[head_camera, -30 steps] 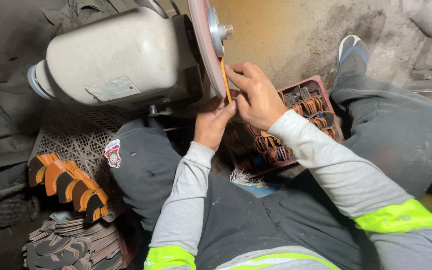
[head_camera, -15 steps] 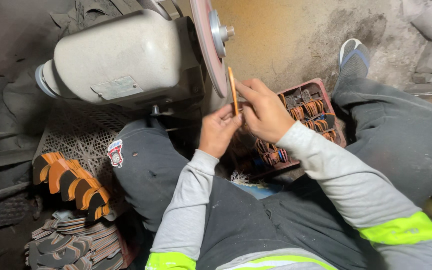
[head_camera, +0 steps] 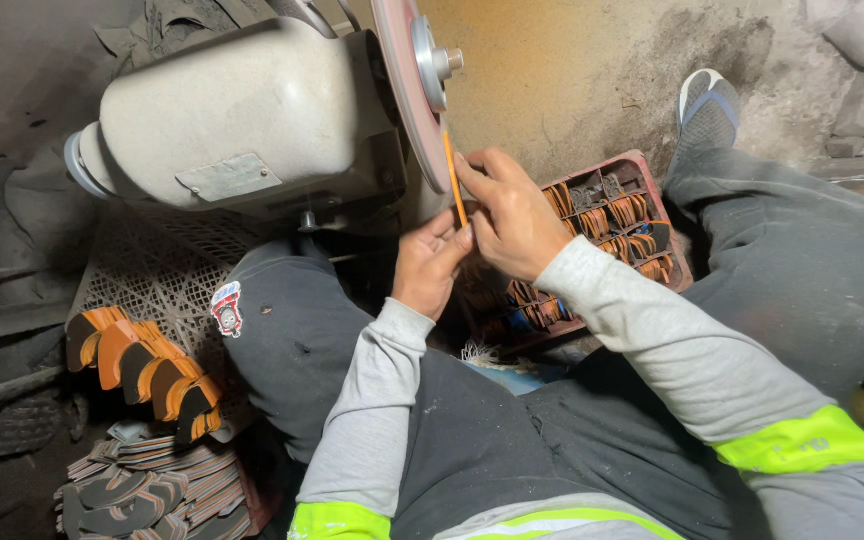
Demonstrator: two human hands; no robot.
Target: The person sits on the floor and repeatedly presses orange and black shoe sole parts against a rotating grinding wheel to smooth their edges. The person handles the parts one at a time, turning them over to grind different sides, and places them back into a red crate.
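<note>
Both hands pinch a thin orange strip (head_camera: 451,178): the right hand (head_camera: 512,215) grips it from the right, the left hand (head_camera: 432,262) below, its edge against the grinding disc (head_camera: 407,85).

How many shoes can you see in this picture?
1: a grey shoe at the top right, on the stretched-out leg near the wall. The other foot may be hidden behind the grinding machine.

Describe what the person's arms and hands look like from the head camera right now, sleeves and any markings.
Both hands are bare, no gloves: the left hand and the right hand. Each arm wears a long light grey sleeve, left sleeve and right sleeve, snug at the wrist. A bright yellow-green high-visibility band circles each upper arm. No rings, watch or markings show on the sleeves.
</note>
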